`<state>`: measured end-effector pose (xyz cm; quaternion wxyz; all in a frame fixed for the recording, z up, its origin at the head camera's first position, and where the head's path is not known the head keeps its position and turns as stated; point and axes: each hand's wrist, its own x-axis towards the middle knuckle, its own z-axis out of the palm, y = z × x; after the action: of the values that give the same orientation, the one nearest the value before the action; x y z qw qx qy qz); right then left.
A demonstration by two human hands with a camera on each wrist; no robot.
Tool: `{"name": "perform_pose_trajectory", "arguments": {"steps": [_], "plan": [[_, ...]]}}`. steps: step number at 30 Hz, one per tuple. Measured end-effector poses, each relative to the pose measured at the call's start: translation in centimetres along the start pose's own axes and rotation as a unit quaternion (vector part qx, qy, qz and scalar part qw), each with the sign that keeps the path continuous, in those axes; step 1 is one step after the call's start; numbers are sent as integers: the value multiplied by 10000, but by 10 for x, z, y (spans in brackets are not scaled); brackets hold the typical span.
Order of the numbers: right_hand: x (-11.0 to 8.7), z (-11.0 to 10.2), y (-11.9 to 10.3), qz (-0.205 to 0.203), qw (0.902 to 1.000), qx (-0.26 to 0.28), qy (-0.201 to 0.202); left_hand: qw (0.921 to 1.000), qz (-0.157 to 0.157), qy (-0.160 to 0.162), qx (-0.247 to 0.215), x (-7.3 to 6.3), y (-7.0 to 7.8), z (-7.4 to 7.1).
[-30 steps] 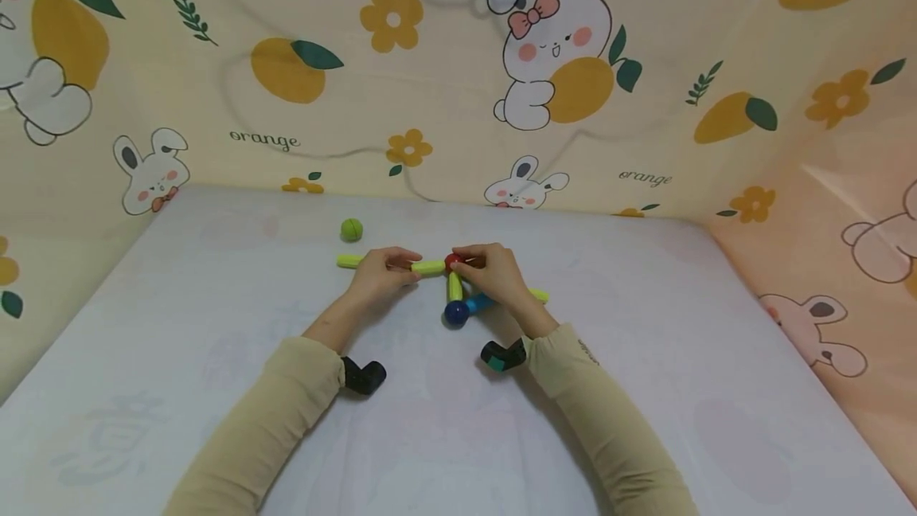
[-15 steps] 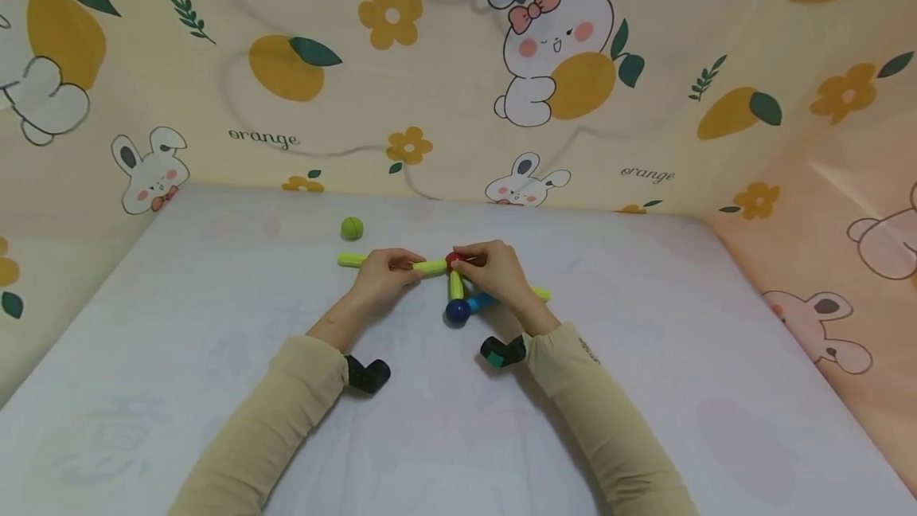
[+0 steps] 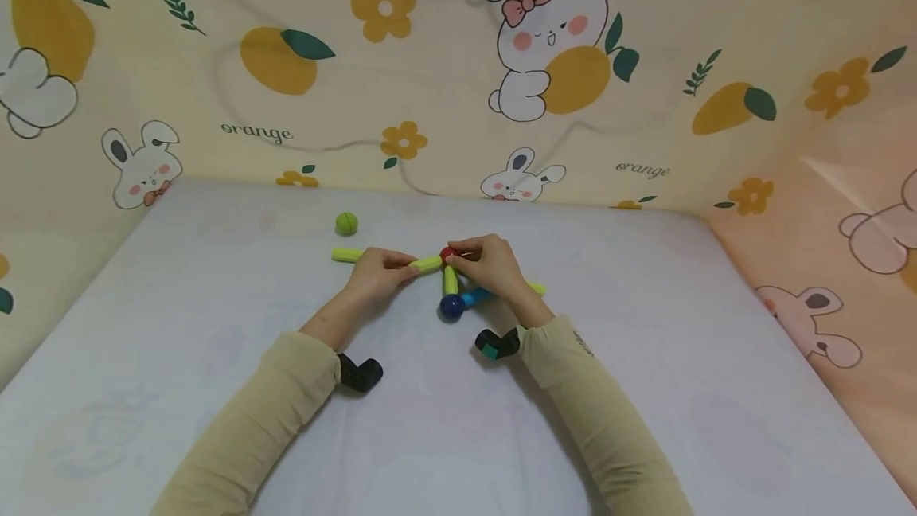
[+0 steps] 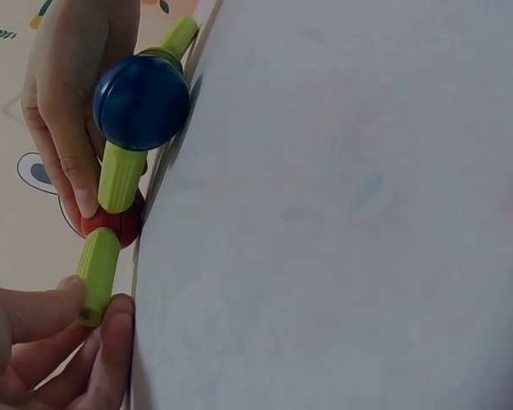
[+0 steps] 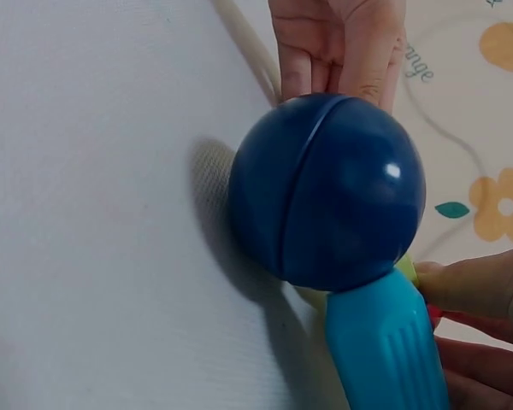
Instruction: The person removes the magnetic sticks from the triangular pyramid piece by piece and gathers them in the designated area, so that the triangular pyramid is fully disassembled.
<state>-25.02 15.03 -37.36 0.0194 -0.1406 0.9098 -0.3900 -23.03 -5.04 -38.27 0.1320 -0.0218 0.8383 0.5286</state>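
Observation:
My left hand [image 3: 376,275] pinches the free end of a yellow-green toy building rod [image 3: 427,263] between thumb and fingers. The rod's other end meets a red ball [image 3: 447,255], which the thumb and fingertips of my right hand [image 3: 494,265] hold. From that ball a second yellow-green rod [image 4: 122,178] runs to a dark blue ball [image 3: 451,306] nearer the body. A blue rod [image 5: 385,342] joins the dark blue ball and passes rightward, partly hidden under the right wrist. The dark blue ball looks large in the right wrist view, covering most of the red one.
Behind the left hand, another yellow-green rod [image 3: 347,255] lies partly covered. A green ball [image 3: 347,223] rests farther back. One more yellow-green rod end [image 3: 537,288] shows right of the right wrist. Patterned cloth [image 3: 315,134] stands behind the white tabletop [image 3: 444,436].
The left-hand rod now slants a little more, its red-ball end higher, with my left fingers farther over its free end. The right hand keeps hold of the red ball. The head view shifts slightly.

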Motion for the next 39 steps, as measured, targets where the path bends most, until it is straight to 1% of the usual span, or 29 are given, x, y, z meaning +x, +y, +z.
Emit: {"name": "perform_pose_trajectory", "arguments": {"steps": [4, 7, 9, 14, 19, 26, 32, 36, 39], "plan": [[1, 1, -2, 105, 9999, 13, -16, 10000, -25, 50, 1, 0, 0, -1], [1, 1, -3, 136, 9999, -9, -59, 10000, -44, 14, 4, 0, -1, -3], [1, 1, -3, 137, 9999, -24, -80, 9999, -33, -114, -72, -1, -3, -5], [2, 0, -1, 114, 9999, -94, -22, 9979, 17, -550, -352, -6, -10, -14], [2, -2, 0, 144, 9999, -52, -34, 9965, 68, -709, -437, -12, -16, -21], [0, -2, 0, 317, 9995, 62, -56, 9972, 188, -728, 54, -18, -23, -32], [0, -2, 0, 381, 9992, 140, -34, 9962, 416, -711, 271, -20, -32, -47], [0, -1, 1, 422, 9989, 176, -90, 9960, 480, -677, 333, -22, -36, -56], [0, 0, 2, 427, 9988, 207, -100, 9966, 422, -670, 233, -23, -38, -61]]}}
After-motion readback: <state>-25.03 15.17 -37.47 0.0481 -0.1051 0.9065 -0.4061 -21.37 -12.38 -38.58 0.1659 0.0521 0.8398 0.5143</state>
